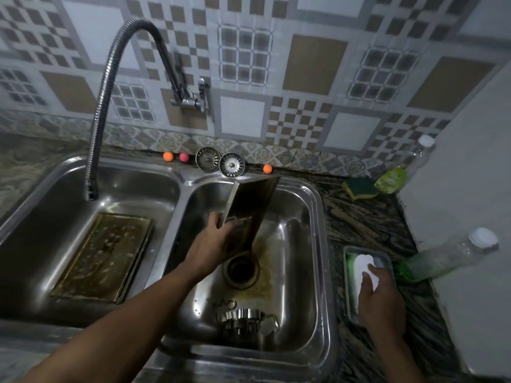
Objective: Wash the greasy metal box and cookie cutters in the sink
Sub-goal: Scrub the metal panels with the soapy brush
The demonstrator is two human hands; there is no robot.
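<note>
My left hand (214,240) grips the greasy metal box (253,207) by its near edge and holds it tilted over the drain (240,269) of the right sink basin (312,217). Several metal cookie cutters (244,320) lie in a heap at the near end of that basin. A second greasy metal piece, flat and rectangular (103,254), lies on the floor of the left basin. My right hand (380,294) holds a white sponge (364,268) in a small metal tray (349,286) with green soap, on the counter to the right.
A flexible faucet hose (102,92) arches from the wall and ends over the left basin. Two strainers (219,161) and small coloured balls (168,156) sit behind the sink. A green-yellow sponge (359,187) and two plastic bottles (442,261) lie on the right counter.
</note>
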